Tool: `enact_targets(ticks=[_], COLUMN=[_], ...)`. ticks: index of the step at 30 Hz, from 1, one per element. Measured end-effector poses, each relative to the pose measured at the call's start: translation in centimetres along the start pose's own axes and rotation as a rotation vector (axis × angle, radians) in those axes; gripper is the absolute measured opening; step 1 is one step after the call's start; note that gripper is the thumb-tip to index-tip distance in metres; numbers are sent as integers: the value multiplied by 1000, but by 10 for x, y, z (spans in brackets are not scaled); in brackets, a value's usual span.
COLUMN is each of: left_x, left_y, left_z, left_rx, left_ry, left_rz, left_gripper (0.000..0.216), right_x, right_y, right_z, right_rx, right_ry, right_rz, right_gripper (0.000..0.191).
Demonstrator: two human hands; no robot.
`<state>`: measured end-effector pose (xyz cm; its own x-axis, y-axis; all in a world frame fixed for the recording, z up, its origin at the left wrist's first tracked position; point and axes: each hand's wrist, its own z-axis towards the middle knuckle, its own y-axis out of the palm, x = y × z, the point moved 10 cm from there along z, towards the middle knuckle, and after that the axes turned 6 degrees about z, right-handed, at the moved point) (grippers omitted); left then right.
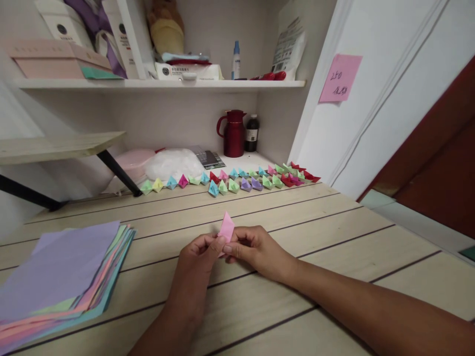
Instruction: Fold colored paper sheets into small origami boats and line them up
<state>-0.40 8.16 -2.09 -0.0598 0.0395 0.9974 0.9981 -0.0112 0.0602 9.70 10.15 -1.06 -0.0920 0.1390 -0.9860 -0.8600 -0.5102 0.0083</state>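
The left hand (196, 259) and right hand (258, 249) hid the lower half of the pink paper (226, 226). The stack (63, 277) ran off the left edge. Writing on the note (340, 78) was illegible.

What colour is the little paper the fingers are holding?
Pink: the folded paper shows best in the head view.

Left hand (200, 253) and right hand (257, 249) pinch apparently folded pink paper (226, 226).

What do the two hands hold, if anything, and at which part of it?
The left hand and the right hand pinch a small pink folded paper piece at its lower end; its pointed top sticks up free.
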Motion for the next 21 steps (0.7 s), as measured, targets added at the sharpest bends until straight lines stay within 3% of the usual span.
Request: enact_targets(ticks=[9, 12, 15, 17, 19, 21], left_x=[1, 0, 18, 34, 41, 43], left_y=[-1, -12, -23, -20, -11, -2], left_z=[1, 5, 7, 3, -1, -5], left_rx=[3, 65, 193, 245, 238, 215], left_ry=[10, 36, 229, 412, 537, 603], left_rz=[28, 179, 544, 782, 938, 1034], left_gripper=[28, 26, 21, 19, 20, 21], right_x=[-3, 1, 2, 1, -1, -3], right_y=[5, 4, -14, -26, -34, -36], right_z=[-2, 2, 6, 7, 8, 7], right_rx=[-55, -76, 27, 90, 118, 112], right_ry=[26, 58, 17, -27, -56, -75], right_rz=[-10, 34, 50, 22, -21, -61], right_gripper=[33, 33, 31, 55, 70, 65])
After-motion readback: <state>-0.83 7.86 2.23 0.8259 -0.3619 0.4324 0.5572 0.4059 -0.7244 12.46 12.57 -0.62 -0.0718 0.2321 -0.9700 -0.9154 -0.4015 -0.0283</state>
